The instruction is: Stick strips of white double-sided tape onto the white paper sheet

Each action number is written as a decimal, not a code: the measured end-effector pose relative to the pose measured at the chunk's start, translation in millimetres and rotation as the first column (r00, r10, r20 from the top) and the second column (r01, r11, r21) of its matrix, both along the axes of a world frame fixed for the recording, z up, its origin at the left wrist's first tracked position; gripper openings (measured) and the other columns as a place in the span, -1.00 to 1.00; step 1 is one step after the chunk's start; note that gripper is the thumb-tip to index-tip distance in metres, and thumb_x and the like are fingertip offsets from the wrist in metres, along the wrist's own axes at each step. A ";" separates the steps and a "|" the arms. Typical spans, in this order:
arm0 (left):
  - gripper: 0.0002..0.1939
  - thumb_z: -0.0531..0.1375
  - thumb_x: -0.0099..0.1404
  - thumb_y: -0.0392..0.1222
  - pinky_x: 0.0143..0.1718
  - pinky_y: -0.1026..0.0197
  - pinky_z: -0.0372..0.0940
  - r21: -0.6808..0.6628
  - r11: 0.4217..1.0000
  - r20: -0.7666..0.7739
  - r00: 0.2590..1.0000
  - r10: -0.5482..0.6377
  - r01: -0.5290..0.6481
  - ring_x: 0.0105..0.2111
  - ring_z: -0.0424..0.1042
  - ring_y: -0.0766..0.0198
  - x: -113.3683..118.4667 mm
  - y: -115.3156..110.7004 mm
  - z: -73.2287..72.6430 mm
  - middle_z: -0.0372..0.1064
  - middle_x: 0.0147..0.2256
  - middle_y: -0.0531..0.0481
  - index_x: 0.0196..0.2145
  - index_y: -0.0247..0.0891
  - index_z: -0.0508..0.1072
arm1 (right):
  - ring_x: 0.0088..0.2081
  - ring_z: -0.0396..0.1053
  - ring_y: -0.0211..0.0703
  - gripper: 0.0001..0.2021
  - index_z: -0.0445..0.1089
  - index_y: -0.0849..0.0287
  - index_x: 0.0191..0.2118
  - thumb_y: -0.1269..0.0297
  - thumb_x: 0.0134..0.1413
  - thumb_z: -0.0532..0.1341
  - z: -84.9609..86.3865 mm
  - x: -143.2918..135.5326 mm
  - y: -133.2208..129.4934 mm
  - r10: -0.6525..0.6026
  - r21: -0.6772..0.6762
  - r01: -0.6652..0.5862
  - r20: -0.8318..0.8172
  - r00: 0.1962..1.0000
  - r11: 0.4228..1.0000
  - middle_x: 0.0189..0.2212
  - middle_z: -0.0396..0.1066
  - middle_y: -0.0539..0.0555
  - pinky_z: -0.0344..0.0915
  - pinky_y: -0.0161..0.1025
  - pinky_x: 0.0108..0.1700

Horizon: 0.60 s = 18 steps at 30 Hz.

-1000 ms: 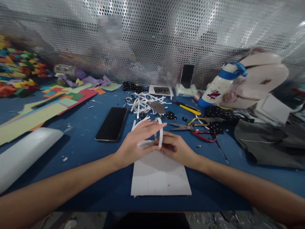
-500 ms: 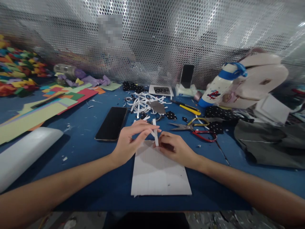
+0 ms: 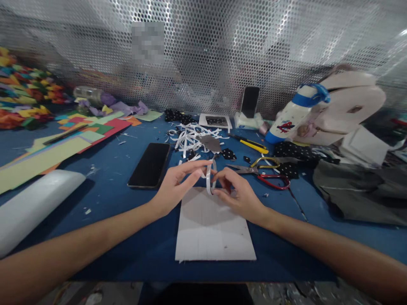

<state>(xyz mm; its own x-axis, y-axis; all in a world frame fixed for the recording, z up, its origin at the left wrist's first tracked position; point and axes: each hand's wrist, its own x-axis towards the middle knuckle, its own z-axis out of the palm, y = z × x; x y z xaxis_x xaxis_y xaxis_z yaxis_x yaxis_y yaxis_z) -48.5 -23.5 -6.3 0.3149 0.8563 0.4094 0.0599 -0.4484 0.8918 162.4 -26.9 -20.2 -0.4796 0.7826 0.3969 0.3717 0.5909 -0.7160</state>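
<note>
A narrow white strip [image 3: 209, 178], bent into an upright loop, is held between both hands above the far edge of a white board [image 3: 216, 233]. My left hand [image 3: 178, 182] pinches the strip near its upper left side, with thumb and fingertips close together. On the loop's right side, my right hand [image 3: 237, 192] grips it low between thumb and fingers. Behind the hands lies a tangle of white strips [image 3: 187, 137] with a grey scrap [image 3: 210, 143] on it.
Left of the hands lie a black phone [image 3: 149, 165], coloured paper sheets [image 3: 54, 152] and a white rounded object [image 3: 38, 203]. To the right are scissors [image 3: 273, 181], a yellow cutter [image 3: 254, 146], a bottle [image 3: 291, 112], dark cloth [image 3: 359, 190] and a pale bag [image 3: 352, 97].
The strip, earlier nearly straight with crossing ends, now curves into a rounded loop. My right hand has shifted slightly right and its fingers have opened a little.
</note>
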 end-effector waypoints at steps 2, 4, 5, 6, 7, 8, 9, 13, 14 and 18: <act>-0.69 0.13 0.39 -0.13 0.07 0.15 0.32 0.013 1.000 -0.052 0.999 -0.010 0.011 0.01 0.43 0.13 -0.3 -0.9 -1.2 0.48 -0.02 -0.06 0.04 -0.18 0.47 | -0.44 0.14 -0.27 -0.71 0.24 0.07 -0.06 0.30 0.12 0.28 -0.7 0.0 -1.6 -0.047 0.068 0.055 -0.120 0.992 0.996 -0.39 0.16 -0.05 0.13 -0.31 -0.43; -0.69 0.14 0.38 -0.14 0.05 0.17 0.33 0.056 0.998 -0.095 0.995 -0.016 0.021 0.02 0.43 0.15 0.3 -1.6 -3.1 0.47 -0.01 -0.04 0.05 -0.15 0.46 | -0.43 0.15 -0.26 -0.66 0.26 0.05 -0.03 0.31 0.10 0.31 0.7 -0.7 -3.3 -0.041 0.139 0.066 -0.178 0.983 0.988 -0.38 0.17 -0.04 0.15 -0.29 -0.42; -0.69 0.15 0.37 -0.15 0.04 0.17 0.33 0.086 0.996 -0.112 0.993 -0.022 0.032 0.01 0.43 0.16 1.0 -2.0 -4.2 0.46 0.00 -0.03 0.05 -0.13 0.46 | -0.43 0.15 -0.26 -0.70 0.30 0.06 -0.04 0.32 0.10 0.30 2.0 -1.4 -3.8 -0.022 0.168 0.051 -0.172 0.985 0.985 -0.38 0.18 -0.04 0.16 -0.28 -0.40; -0.69 0.16 0.37 -0.17 0.03 0.18 0.34 0.119 0.992 -0.124 0.992 -0.033 0.048 0.01 0.43 0.17 1.9 -2.3 -5.2 0.45 0.02 -0.03 0.05 -0.11 0.46 | -0.43 0.16 -0.26 -0.75 0.34 0.06 -0.08 0.33 0.12 0.30 3.4 -2.2 -4.1 -0.001 0.189 0.031 -0.155 0.988 0.981 -0.39 0.20 -0.03 0.17 -0.27 -0.38; -0.69 0.17 0.36 -0.18 0.02 0.18 0.34 0.149 0.986 -0.132 0.990 -0.049 0.069 0.00 0.43 0.17 2.9 -2.7 -6.1 0.44 0.03 -0.02 0.05 -0.10 0.46 | -0.43 0.16 -0.26 -0.82 0.38 0.07 -0.12 0.33 0.14 0.28 4.7 -3.1 -4.1 0.017 0.203 0.013 -0.145 0.989 0.979 -0.39 0.22 -0.03 0.18 -0.27 -0.37; -0.67 0.18 0.35 -0.20 0.01 0.18 0.35 0.173 0.980 -0.140 0.988 -0.070 0.094 -0.01 0.43 0.18 3.8 -3.1 -6.8 0.44 0.03 -0.02 0.07 -0.09 0.44 | -0.43 0.17 -0.27 -0.88 0.41 0.08 -0.17 0.35 0.15 0.27 5.7 -4.0 -3.9 0.028 0.211 0.004 -0.147 0.989 0.977 -0.40 0.24 -0.02 0.19 -0.27 -0.37; -0.65 0.18 0.35 -0.21 0.00 0.17 0.35 0.190 0.975 -0.147 0.985 -0.089 0.117 -0.02 0.43 0.18 4.6 -3.5 -7.3 0.43 0.03 -0.03 0.09 -0.09 0.42 | -0.44 0.18 -0.28 -0.93 0.43 0.09 -0.22 0.35 0.16 0.27 6.5 -4.8 -3.5 0.033 0.218 0.002 -0.158 0.987 0.976 -0.40 0.26 -0.01 0.19 -0.27 -0.38; -0.61 0.13 0.38 -0.20 0.00 0.11 0.33 0.204 0.960 -0.174 0.973 -0.155 0.190 -0.02 0.41 0.15 4.6 -5.4 -7.2 0.42 0.04 -0.10 0.15 -0.14 0.36 | -0.45 0.19 -0.28 -0.98 0.43 0.13 -0.31 0.38 0.15 0.27 8.1 -5.8 -3.4 0.033 0.241 0.014 -0.189 0.981 0.970 -0.43 0.29 -0.01 0.17 -0.28 -0.41; -0.61 0.11 0.40 -0.18 0.01 0.09 0.32 0.209 0.955 -0.170 0.970 -0.175 0.210 -0.01 0.39 0.14 3.8 -5.7 -6.8 0.41 0.03 -0.12 0.16 -0.15 0.35 | -0.45 0.18 -0.28 -0.97 0.42 0.14 -0.32 0.38 0.15 0.26 8.7 -5.6 -4.0 0.030 0.245 0.019 -0.194 0.980 0.969 -0.44 0.28 -0.01 0.17 -0.28 -0.41; -0.63 0.02 0.44 -0.10 0.02 0.05 0.28 0.237 0.938 -0.143 0.964 -0.225 0.254 0.02 0.35 0.12 1.8 -6.3 -5.2 0.40 0.02 -0.14 0.12 -0.19 0.38 | -0.46 0.16 -0.29 -0.91 0.35 0.15 -0.36 0.42 0.17 0.23 11.5 -5.3 -8.3 -0.023 0.210 0.075 -0.240 0.971 0.975 -0.47 0.24 -0.03 0.13 -0.28 -0.43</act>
<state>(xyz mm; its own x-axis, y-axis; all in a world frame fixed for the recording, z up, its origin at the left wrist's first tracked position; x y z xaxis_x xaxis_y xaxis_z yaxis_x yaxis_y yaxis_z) -46.7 -29.8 -11.5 0.5539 0.6237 0.5514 0.0157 -0.6701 0.7421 157.1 -35.2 -8.7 -0.3161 0.6857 0.6556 0.2413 0.7265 -0.6434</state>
